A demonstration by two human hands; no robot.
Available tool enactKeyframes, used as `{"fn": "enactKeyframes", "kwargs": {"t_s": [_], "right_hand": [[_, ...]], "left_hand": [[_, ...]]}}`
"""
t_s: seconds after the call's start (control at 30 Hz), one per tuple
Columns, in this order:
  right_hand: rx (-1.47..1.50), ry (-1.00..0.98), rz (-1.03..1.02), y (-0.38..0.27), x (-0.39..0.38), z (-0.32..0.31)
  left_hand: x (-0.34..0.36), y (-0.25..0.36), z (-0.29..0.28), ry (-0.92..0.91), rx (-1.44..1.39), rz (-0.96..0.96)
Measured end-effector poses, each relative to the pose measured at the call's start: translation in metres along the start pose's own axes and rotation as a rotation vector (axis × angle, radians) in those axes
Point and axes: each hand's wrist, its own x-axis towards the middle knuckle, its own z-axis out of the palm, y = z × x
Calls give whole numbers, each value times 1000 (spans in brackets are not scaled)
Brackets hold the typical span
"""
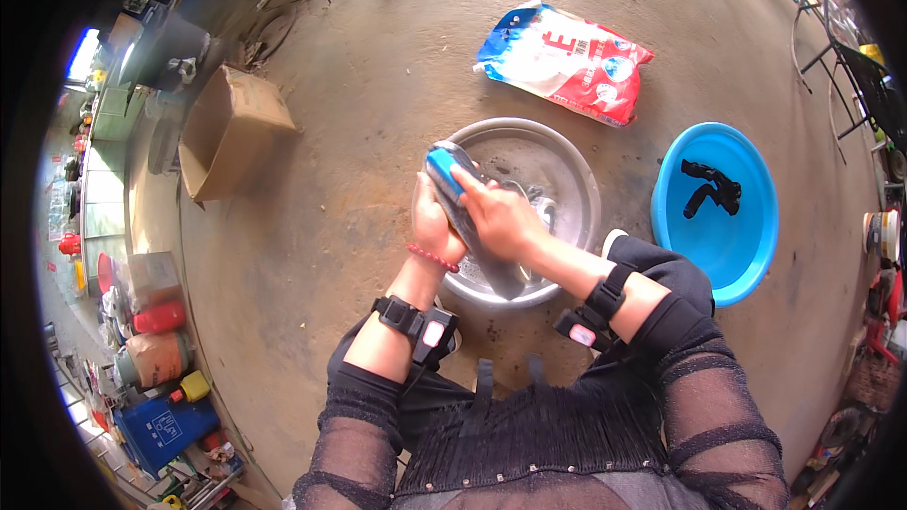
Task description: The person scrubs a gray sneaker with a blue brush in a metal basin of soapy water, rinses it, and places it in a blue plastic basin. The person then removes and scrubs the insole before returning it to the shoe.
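Above a grey metal-looking basin, my left hand supports a long dark wet cloth from its left side. The cloth's lower end hangs down over the basin's near part. My right hand is closed on a blue scrubbing brush, which lies against the cloth's upper end. Most of the left fingers are hidden behind the cloth. Cloudy, sudsy water shows in the basin, with something pale and shiny partly covered by my right hand.
To the right stands a blue basin with black cloth pieces in it. A red, white and blue bag lies beyond the grey basin. An open cardboard box is at the left; a black metal rack stands far right.
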Motion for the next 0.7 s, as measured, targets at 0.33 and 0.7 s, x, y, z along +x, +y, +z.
{"fn": "enactKeyframes", "kwargs": {"t_s": [0.33, 0.7], "right_hand": [[11, -62, 64, 1, 2, 0], [30, -49, 150, -3, 6, -9]], "left_hand": [[4, -3, -12, 38, -5, -59], [4, -8, -14, 17, 8, -49]]}}
